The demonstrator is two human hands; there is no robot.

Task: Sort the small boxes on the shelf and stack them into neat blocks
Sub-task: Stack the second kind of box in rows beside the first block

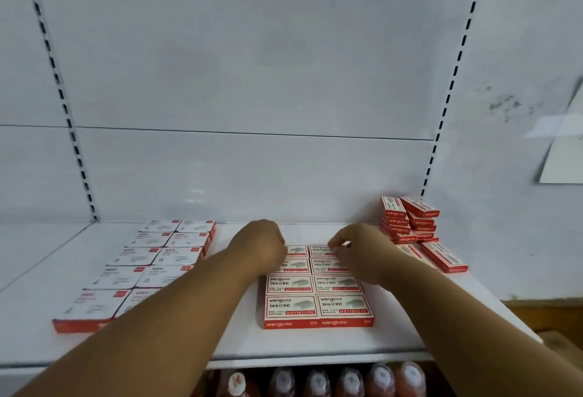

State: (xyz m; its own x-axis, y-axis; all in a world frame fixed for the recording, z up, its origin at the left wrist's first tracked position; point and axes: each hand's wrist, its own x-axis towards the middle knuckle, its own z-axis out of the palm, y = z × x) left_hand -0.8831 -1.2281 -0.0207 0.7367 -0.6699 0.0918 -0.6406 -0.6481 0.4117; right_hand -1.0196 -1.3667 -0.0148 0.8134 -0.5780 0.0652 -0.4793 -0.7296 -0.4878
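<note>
Small red-and-white staple boxes lie on a white shelf (pixel 220 343). A flat two-column block (pixel 317 297) sits in the middle. My left hand (pixel 260 243) rests curled on its far left corner. My right hand (pixel 356 250) pinches the far right box (pixel 318 249) of that block with its fingertips. A second, longer two-column block (pixel 148 262) lies to the left, partly under my left forearm. At the back right a loose, uneven pile of boxes (pixel 407 220) leans against the wall, with two more boxes (pixel 441 256) lying flat in front of it.
The shelf's white back panel (pixel 252 97) with slotted uprights rises behind. Bottles with pale caps (pixel 318 381) stand on the shelf below the front edge. A sheet of paper (pixel 561 157) hangs on the wall at the right.
</note>
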